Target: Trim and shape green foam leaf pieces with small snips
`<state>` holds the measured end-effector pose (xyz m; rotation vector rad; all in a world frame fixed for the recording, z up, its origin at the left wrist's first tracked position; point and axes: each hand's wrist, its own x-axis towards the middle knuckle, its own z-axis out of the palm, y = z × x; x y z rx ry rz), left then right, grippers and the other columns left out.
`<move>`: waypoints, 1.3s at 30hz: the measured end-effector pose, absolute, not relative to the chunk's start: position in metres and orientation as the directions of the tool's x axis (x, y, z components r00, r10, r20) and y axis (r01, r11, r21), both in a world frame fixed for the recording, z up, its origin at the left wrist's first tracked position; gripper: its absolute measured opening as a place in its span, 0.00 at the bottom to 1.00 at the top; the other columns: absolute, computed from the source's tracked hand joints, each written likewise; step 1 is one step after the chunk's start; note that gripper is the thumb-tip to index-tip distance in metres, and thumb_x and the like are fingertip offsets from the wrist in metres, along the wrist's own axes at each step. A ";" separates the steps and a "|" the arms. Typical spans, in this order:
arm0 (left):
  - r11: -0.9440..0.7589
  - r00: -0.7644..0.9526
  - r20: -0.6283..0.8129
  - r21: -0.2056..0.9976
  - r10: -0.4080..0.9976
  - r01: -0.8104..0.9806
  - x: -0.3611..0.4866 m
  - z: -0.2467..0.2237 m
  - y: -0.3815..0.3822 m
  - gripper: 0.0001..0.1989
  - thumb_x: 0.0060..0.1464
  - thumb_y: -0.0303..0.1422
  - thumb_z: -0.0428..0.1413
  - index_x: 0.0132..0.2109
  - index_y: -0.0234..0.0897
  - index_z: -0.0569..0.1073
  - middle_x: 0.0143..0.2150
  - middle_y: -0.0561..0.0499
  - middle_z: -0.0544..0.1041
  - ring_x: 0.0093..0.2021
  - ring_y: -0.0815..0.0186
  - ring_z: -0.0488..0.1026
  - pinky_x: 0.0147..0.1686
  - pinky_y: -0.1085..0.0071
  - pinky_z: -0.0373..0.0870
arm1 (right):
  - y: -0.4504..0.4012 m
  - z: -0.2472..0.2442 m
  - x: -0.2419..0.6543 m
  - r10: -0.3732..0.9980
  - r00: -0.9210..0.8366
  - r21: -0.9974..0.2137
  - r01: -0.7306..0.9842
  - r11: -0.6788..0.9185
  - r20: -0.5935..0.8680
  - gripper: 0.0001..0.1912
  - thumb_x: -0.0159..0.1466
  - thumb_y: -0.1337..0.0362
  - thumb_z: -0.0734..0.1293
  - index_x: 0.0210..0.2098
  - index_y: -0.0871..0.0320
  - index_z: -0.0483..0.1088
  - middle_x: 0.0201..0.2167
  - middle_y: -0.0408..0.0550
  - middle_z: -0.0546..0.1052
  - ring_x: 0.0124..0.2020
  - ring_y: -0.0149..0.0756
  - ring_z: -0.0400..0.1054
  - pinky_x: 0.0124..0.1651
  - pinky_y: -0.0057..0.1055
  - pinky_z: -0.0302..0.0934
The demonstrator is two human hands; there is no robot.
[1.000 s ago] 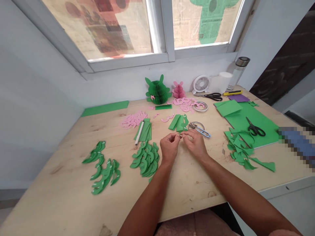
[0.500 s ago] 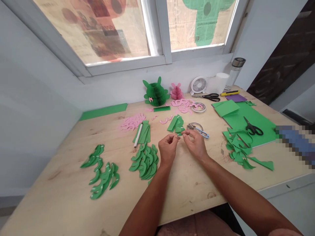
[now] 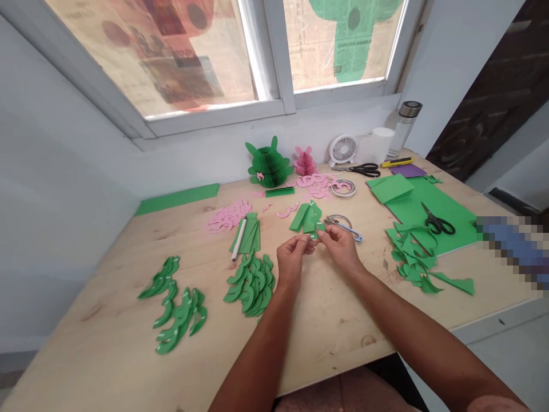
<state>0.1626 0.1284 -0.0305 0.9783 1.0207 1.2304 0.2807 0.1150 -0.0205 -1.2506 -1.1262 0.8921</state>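
Over the middle of the table, my left hand point(image 3: 294, 257) and my right hand point(image 3: 341, 246) meet fingertip to fingertip. Both are closed in a pinch on a small curved green paper piece point(image 3: 318, 231) with white patches on it. Just beyond my fingers lie green paper strips point(image 3: 303, 216). To the left of my left hand sits a heap of curved green paper pieces point(image 3: 253, 286). Farther left are more curved green pieces point(image 3: 184, 317) with white patches. A roll of tape and a blue-handled cutter point(image 3: 355, 235) lie close behind my right hand.
Green scraps point(image 3: 414, 257), black scissors point(image 3: 437, 220) and a green sheet point(image 3: 461, 229) lie at the right. Pink cut pieces point(image 3: 229, 216), a white pen point(image 3: 239, 240) and green strips are left of centre. A green paper figure point(image 3: 269, 166), fan point(image 3: 343, 150) and bottle point(image 3: 403, 129) stand at the back.
My fingers have turned a little, and more of the green piece shows between them. The whole view has shifted slightly; the things on the table lie as before.
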 end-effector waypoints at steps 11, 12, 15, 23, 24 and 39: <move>0.097 0.069 -0.082 0.963 0.994 -0.252 0.162 -0.031 0.129 0.11 0.42 0.38 0.59 0.28 0.32 0.76 0.23 0.50 0.76 0.22 0.71 0.69 0.27 0.73 0.67 | 0.115 -0.021 0.280 0.962 0.244 -0.993 0.049 0.110 0.119 0.12 0.55 0.56 0.65 0.22 0.59 0.67 0.20 0.42 0.71 0.24 0.31 0.63 0.28 0.27 0.57; 0.099 0.072 -0.084 0.962 0.994 -0.255 0.161 -0.031 0.129 0.11 0.42 0.38 0.59 0.27 0.32 0.76 0.23 0.50 0.76 0.22 0.71 0.69 0.27 0.73 0.67 | 0.115 -0.021 0.280 0.962 0.246 -0.993 0.055 0.108 0.118 0.13 0.55 0.56 0.65 0.22 0.59 0.67 0.20 0.42 0.71 0.24 0.31 0.63 0.28 0.27 0.56; 0.109 0.079 -0.091 0.959 0.993 -0.260 0.162 -0.030 0.129 0.10 0.41 0.37 0.59 0.27 0.32 0.76 0.24 0.50 0.77 0.22 0.71 0.69 0.27 0.73 0.67 | 0.115 -0.020 0.280 0.962 0.248 -0.993 0.063 0.099 0.112 0.12 0.55 0.56 0.65 0.23 0.59 0.67 0.20 0.42 0.71 0.23 0.31 0.62 0.28 0.27 0.56; 0.115 0.085 -0.097 0.962 0.992 -0.249 0.162 -0.028 0.129 0.09 0.41 0.35 0.59 0.28 0.32 0.75 0.22 0.50 0.76 0.22 0.71 0.69 0.27 0.73 0.67 | 0.114 -0.019 0.280 0.962 0.248 -0.992 0.074 0.100 0.115 0.11 0.55 0.58 0.64 0.22 0.59 0.67 0.20 0.42 0.71 0.23 0.30 0.62 0.28 0.27 0.55; 0.115 0.083 -0.097 0.962 0.992 -0.247 0.162 -0.028 0.129 0.09 0.41 0.35 0.59 0.28 0.32 0.75 0.22 0.50 0.76 0.22 0.71 0.69 0.27 0.73 0.67 | 0.114 -0.020 0.280 0.962 0.247 -0.992 0.080 0.100 0.117 0.11 0.55 0.58 0.64 0.23 0.59 0.67 0.20 0.42 0.71 0.23 0.30 0.62 0.28 0.27 0.55; 0.120 0.078 -0.104 0.961 0.992 -0.248 0.162 -0.026 0.129 0.07 0.39 0.34 0.60 0.26 0.33 0.75 0.21 0.51 0.75 0.22 0.71 0.69 0.27 0.73 0.67 | 0.113 -0.016 0.280 0.951 0.256 -0.974 0.188 0.125 0.172 0.10 0.56 0.60 0.63 0.22 0.59 0.66 0.20 0.41 0.69 0.23 0.30 0.61 0.28 0.27 0.54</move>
